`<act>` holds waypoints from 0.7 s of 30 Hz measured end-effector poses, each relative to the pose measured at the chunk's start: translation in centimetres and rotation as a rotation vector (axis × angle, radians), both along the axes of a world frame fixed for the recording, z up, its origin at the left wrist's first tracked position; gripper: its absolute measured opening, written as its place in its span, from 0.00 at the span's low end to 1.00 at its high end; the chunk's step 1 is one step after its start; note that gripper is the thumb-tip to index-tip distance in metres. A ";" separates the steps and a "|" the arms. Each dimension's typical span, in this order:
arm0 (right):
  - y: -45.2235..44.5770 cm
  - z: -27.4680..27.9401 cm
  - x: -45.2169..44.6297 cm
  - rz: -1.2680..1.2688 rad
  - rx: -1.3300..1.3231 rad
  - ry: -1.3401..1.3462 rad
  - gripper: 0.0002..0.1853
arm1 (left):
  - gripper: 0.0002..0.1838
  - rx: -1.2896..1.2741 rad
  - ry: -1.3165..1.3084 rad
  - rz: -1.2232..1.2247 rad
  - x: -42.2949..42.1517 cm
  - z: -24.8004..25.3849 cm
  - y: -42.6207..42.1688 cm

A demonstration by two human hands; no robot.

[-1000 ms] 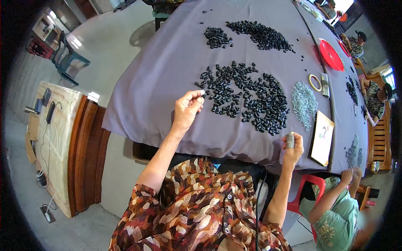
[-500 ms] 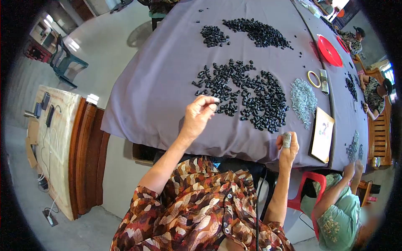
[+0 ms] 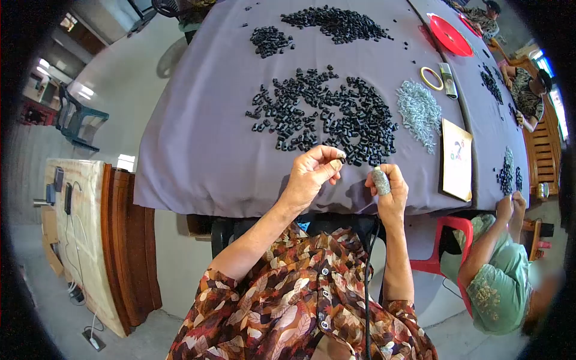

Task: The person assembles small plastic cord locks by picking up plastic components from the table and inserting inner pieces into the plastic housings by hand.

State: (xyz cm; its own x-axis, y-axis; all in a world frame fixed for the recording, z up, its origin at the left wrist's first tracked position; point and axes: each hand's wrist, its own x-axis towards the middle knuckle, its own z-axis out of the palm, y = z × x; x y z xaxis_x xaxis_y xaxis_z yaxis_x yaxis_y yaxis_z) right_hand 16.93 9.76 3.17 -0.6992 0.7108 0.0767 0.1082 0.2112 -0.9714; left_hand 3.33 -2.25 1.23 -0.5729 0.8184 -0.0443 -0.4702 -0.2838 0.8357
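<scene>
Between thumb and forefinger of my left hand (image 3: 312,177) is a small black plastic piece (image 3: 342,159), mostly covered by the fingertips. My right hand (image 3: 391,195) faces it a short way off, fingers curled closed; what it holds, if anything, is hidden. A grey wrapping (image 3: 380,181) covers one of its digits. Both hands are over the near edge of the cloth-covered table (image 3: 198,138). Just beyond them spreads a wide pile of similar black pieces (image 3: 360,117). To its right lies a heap of small clear or silvery pieces (image 3: 420,111).
Farther back are two more black piles (image 3: 336,24) (image 3: 270,41). On the right lie a tape roll (image 3: 431,78), a slim box (image 3: 447,80), a board with a picture (image 3: 457,159) and a red tray (image 3: 451,35). A person in green (image 3: 492,276) sits at right.
My left hand has moved right with the black piece, toward my right hand. My right hand has shifted slightly left and up. The view has also tilted, moving the table's contents up and left.
</scene>
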 end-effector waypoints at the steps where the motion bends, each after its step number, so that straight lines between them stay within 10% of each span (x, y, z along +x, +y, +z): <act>1: -0.1 0.2 0.0 -0.003 0.008 0.010 0.03 | 0.06 0.000 -0.011 -0.013 0.2 -0.1 0.1; 21: -1.6 -0.9 -0.5 0.052 0.080 0.020 0.02 | 0.07 -0.083 -0.085 -0.145 2.6 -1.1 0.4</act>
State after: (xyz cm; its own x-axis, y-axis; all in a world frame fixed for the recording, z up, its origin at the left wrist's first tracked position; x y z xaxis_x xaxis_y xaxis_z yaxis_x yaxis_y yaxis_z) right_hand 16.44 8.20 2.23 -0.7326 0.6648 0.1463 0.0758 0.2932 -0.9530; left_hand 5.96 -1.84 0.12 -0.4400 0.8839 -0.1585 -0.5710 -0.1392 0.8091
